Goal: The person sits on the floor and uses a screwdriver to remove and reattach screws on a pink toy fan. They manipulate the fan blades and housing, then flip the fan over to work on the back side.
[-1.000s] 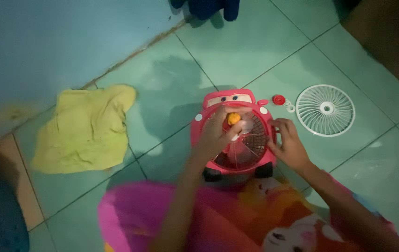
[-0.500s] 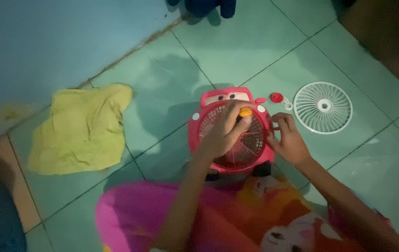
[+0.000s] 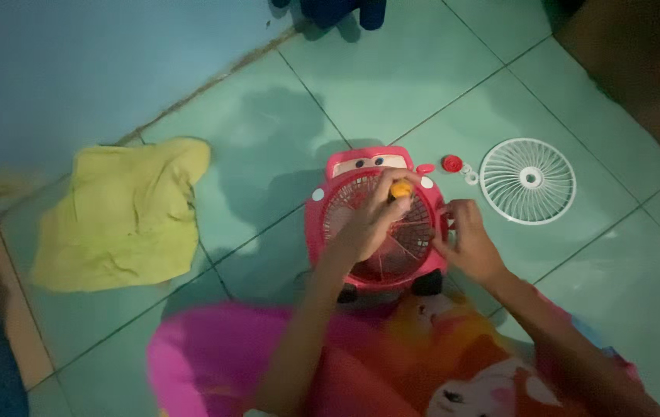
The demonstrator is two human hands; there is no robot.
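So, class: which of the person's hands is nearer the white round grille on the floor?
Right. The right hand grips the pink fan's edge beside the grille; the left hand is farther, over the fan's middle.

Fan on the tiled floor, parts and cloth set around it

The small fan [image 3: 380,224] lies at centre on the floor [image 3: 283,139]; the left hand [image 3: 364,224] rests on its grille, the right hand [image 3: 465,243] touches its 3 o'clock edge. A loose round grille [image 3: 528,181] lies at 2 o'clock, a small cap [image 3: 452,163] between them. A cloth [image 3: 125,212] lies well apart at 9 o'clock.
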